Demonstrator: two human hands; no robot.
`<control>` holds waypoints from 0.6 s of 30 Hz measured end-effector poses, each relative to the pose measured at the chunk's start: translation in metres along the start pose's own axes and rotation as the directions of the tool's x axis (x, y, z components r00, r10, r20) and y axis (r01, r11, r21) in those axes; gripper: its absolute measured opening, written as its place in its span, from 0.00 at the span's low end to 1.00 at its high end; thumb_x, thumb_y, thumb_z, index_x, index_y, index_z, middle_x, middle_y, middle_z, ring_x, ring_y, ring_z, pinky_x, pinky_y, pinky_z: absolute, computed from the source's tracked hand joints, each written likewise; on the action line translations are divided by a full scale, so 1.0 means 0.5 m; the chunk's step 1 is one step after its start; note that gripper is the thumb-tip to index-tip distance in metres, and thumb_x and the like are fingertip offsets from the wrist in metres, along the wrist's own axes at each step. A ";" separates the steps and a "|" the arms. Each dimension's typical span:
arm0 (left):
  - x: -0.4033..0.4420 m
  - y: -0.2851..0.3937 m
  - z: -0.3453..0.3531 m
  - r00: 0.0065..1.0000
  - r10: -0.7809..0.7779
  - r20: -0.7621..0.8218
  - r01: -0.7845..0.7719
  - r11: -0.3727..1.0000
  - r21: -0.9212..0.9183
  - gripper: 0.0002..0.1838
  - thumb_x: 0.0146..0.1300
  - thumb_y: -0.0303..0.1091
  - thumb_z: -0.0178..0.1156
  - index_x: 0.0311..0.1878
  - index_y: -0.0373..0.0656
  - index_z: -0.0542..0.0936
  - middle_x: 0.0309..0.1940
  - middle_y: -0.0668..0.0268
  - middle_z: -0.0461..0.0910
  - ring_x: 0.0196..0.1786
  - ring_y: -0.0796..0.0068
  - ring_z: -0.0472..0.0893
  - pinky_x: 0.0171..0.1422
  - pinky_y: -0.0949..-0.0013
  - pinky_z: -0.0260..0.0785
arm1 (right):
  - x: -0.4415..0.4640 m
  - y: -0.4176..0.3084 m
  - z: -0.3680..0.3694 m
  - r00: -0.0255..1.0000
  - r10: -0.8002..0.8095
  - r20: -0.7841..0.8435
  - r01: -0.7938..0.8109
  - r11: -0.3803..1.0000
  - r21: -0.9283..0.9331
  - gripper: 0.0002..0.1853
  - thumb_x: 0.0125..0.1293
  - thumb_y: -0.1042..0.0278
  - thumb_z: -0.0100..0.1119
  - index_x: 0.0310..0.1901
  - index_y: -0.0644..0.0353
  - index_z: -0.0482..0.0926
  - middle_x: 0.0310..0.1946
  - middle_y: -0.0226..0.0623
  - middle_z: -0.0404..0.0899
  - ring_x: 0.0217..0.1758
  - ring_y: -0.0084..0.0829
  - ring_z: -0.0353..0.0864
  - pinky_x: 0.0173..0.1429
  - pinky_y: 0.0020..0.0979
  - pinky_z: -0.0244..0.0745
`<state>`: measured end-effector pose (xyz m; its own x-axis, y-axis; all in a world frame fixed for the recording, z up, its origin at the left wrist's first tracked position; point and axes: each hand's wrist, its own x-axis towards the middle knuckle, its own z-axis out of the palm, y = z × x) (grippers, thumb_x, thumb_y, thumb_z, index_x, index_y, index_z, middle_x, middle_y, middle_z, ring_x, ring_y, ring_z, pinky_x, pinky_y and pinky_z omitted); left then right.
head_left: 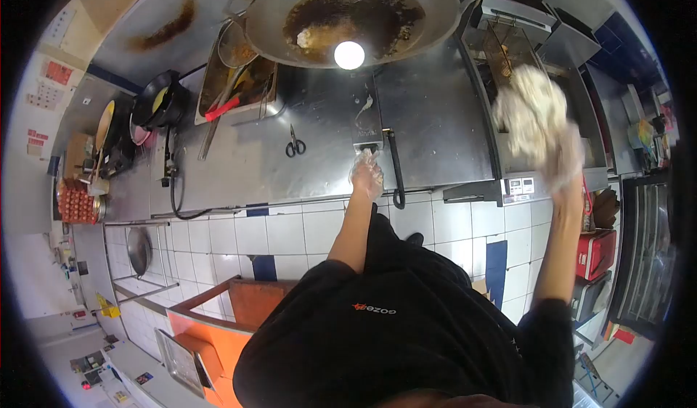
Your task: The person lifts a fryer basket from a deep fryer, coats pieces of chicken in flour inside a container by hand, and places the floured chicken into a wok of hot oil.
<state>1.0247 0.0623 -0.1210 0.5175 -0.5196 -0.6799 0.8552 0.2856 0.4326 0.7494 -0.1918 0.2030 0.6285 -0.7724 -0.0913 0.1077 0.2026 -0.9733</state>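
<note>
My right hand (563,162), in a clear plastic glove and smeared by motion, holds up a large pale, flour-coated piece of food (531,114) on the right, over the fryer area. What lies under the coating cannot be made out. My left hand (368,174), also gloved, has its fingers curled at the dark front end of a narrow metal box (367,121) on the counter. Whatever it grips there is hidden. Beyond it sits a wide wok (443,23) with dark oil (353,16) and a pale bit floating at its left.
Scissors (295,145) lie on the steel counter (254,165). To their left, a strainer (236,49) and red-handled tongs (223,108) rest on a metal tray (270,105). A black handle (396,168) overhangs the front edge. A fryer basket (501,49) is at right, egg trays (77,201) far left.
</note>
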 end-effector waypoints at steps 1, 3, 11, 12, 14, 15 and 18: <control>0.006 -0.001 -0.008 1.000 -0.009 0.009 0.009 1.000 0.001 0.18 0.78 0.50 0.53 0.48 0.45 0.80 0.19 0.77 0.66 0.18 0.82 0.60 0.22 0.74 0.54 | 0.057 -0.028 0.043 0.996 -0.024 0.081 0.029 0.998 -0.054 0.24 0.75 0.52 0.56 0.65 0.55 0.72 0.59 0.36 0.77 0.59 0.34 0.80 0.55 0.39 0.81; 0.032 -0.010 -0.024 0.997 -0.028 0.071 0.046 0.962 -0.269 0.17 0.78 0.48 0.53 0.45 0.44 0.81 0.19 0.75 0.69 0.17 0.82 0.62 0.20 0.76 0.57 | 0.168 -0.072 0.135 0.957 -0.094 0.273 0.120 0.989 -0.081 0.21 0.76 0.55 0.56 0.64 0.55 0.72 0.56 0.34 0.77 0.56 0.31 0.79 0.50 0.35 0.79; -0.004 0.052 -0.035 0.852 -0.268 0.449 0.478 0.747 -0.462 0.15 0.77 0.43 0.52 0.46 0.42 0.81 0.18 0.77 0.68 0.18 0.81 0.66 0.20 0.76 0.61 | 0.541 -0.080 0.479 0.789 0.216 0.576 0.479 0.370 -0.796 0.17 0.68 0.63 0.60 0.54 0.63 0.81 0.42 0.49 0.84 0.42 0.36 0.84 0.43 0.36 0.77; 0.008 0.048 -0.045 0.833 -0.320 0.450 0.524 0.716 -0.461 0.16 0.77 0.43 0.52 0.47 0.41 0.81 0.17 0.77 0.67 0.18 0.81 0.65 0.20 0.76 0.60 | 0.556 -0.073 0.505 0.806 0.308 0.506 0.482 0.158 -0.862 0.17 0.67 0.63 0.60 0.52 0.64 0.81 0.41 0.51 0.84 0.42 0.38 0.84 0.44 0.37 0.77; 0.018 0.046 -0.054 0.820 -0.367 0.440 0.550 0.718 -0.426 0.18 0.77 0.45 0.53 0.49 0.40 0.81 0.16 0.78 0.65 0.17 0.81 0.64 0.20 0.75 0.60 | 0.587 -0.047 0.540 0.741 0.430 0.516 0.637 -0.204 -0.744 0.18 0.65 0.60 0.61 0.49 0.65 0.82 0.41 0.55 0.83 0.44 0.44 0.85 0.48 0.41 0.78; 0.018 0.046 -0.057 0.827 -0.362 0.430 0.532 0.752 -0.391 0.19 0.77 0.47 0.53 0.50 0.39 0.80 0.15 0.78 0.64 0.17 0.81 0.64 0.20 0.75 0.60 | 0.599 -0.025 0.548 0.656 0.482 0.581 0.750 -0.329 -0.574 0.19 0.64 0.57 0.62 0.48 0.66 0.82 0.42 0.57 0.82 0.46 0.48 0.85 0.50 0.44 0.78; 0.009 0.053 -0.062 0.840 -0.379 0.389 0.507 0.803 -0.313 0.22 0.76 0.50 0.54 0.50 0.37 0.81 0.14 0.77 0.62 0.16 0.81 0.63 0.20 0.76 0.60 | 0.672 0.037 0.518 0.638 0.419 0.646 0.769 -0.295 -0.568 0.21 0.65 0.53 0.62 0.45 0.65 0.84 0.43 0.55 0.84 0.48 0.53 0.84 0.53 0.49 0.77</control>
<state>1.0506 0.0927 -0.1310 0.0984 -0.8578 -0.5046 0.9587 0.2177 -0.1831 1.1623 -0.2917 0.2088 0.9439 -0.0190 -0.3296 0.0138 -0.9952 0.0969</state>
